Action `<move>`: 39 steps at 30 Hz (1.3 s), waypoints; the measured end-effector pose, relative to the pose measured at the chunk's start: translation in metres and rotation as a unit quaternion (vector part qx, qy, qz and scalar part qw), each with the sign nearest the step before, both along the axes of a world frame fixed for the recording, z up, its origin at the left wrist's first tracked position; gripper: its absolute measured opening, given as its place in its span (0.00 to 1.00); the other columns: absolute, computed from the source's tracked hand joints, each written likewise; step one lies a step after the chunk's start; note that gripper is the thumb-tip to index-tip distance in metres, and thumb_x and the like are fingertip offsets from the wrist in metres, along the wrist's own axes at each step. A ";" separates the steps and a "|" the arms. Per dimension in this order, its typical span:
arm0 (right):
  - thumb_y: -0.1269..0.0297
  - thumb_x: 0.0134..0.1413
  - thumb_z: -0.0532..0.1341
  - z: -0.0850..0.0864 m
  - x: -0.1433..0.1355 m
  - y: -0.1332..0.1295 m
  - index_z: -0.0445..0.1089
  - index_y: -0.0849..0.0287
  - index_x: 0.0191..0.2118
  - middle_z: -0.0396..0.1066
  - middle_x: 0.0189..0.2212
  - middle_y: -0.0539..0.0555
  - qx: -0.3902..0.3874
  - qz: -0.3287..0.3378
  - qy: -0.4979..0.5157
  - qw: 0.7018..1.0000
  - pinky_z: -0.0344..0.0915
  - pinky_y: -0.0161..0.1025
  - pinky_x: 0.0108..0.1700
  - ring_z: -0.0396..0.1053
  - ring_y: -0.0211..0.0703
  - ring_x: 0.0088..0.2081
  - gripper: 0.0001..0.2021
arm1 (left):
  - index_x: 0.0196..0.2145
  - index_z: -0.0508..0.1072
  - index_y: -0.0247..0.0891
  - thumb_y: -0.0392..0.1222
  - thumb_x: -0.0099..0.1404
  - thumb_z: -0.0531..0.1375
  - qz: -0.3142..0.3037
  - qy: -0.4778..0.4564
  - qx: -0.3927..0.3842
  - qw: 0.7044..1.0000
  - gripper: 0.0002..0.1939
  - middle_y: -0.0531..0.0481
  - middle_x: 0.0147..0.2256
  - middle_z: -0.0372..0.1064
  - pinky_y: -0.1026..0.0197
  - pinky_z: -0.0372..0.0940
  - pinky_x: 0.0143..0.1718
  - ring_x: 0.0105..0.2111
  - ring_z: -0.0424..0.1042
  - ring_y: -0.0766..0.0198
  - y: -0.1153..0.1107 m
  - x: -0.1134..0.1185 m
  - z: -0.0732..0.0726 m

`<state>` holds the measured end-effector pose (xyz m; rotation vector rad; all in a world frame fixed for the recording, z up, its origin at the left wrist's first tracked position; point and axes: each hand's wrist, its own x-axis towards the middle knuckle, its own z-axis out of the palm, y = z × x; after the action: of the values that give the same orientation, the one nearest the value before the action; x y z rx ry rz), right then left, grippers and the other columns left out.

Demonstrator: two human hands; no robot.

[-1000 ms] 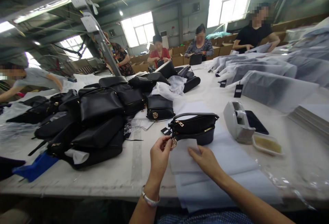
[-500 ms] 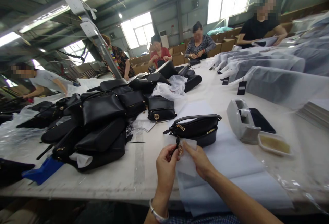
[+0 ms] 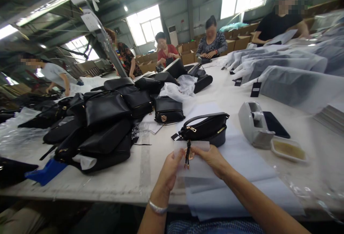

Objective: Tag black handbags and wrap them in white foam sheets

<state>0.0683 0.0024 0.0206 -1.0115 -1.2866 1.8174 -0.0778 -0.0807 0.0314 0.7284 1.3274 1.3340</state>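
A small black handbag (image 3: 205,132) with a gold zip and raised handle stands on white sheets (image 3: 236,191) before me. From its left end hangs a black cord tassel with a round gold charm (image 3: 189,153), lying against a small translucent tissue sheet (image 3: 197,166). My left hand (image 3: 170,171), with a bracelet on its wrist, pinches the tissue's left edge beside the charm. My right hand (image 3: 215,158) is closed on the tissue's right side, its thumb near the charm. A black tag (image 3: 176,137) lies at the bag's left corner.
Black bags (image 3: 107,110) are heaped at left, with a blue object (image 3: 47,171) in front. Another small bag (image 3: 169,110) lies behind. A tape dispenser (image 3: 254,124), dark phone-like slab (image 3: 276,124) and shallow dish (image 3: 288,149) stand at right. Wrapped bags (image 3: 301,83) and several people are beyond.
My left hand has let go of the black tassel and moved down-left to the tissue's edge. The tassel now hangs in front of the tissue, and more of the black tag shows.
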 end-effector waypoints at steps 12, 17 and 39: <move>0.38 0.56 0.58 -0.010 0.030 -0.014 0.77 0.58 0.46 0.78 0.38 0.60 -0.069 0.049 0.134 0.987 0.70 0.46 0.41 0.75 0.54 0.39 0.28 | 0.34 0.79 0.30 0.54 0.56 0.67 0.079 0.109 0.018 0.991 0.21 0.49 0.26 0.72 0.65 0.60 0.28 0.26 0.67 0.65 0.007 0.019 -0.016; 0.48 0.50 0.68 -0.023 0.010 -0.019 0.76 0.58 0.45 0.77 0.36 0.55 0.017 0.005 0.062 0.998 0.68 0.41 0.39 0.72 0.47 0.35 0.22 | 0.25 0.74 0.32 0.55 0.60 0.64 0.093 0.158 0.034 0.982 0.20 0.54 0.20 0.65 0.66 0.56 0.25 0.23 0.63 0.67 0.002 0.025 -0.016; 0.45 0.56 0.62 -0.009 -0.014 -0.023 0.60 0.55 0.22 0.57 0.14 0.45 0.216 -0.065 -0.132 0.965 0.54 0.35 0.23 0.58 0.37 0.19 0.22 | 0.39 0.76 0.38 0.48 0.70 0.53 0.072 0.393 0.058 0.915 0.15 0.47 0.31 0.76 0.62 0.62 0.33 0.31 0.74 0.58 -0.017 0.018 0.003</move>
<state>0.0538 -0.0205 0.0114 -1.0800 -1.6441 1.2532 -0.0600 -0.0978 0.0345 1.3636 1.9685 1.2845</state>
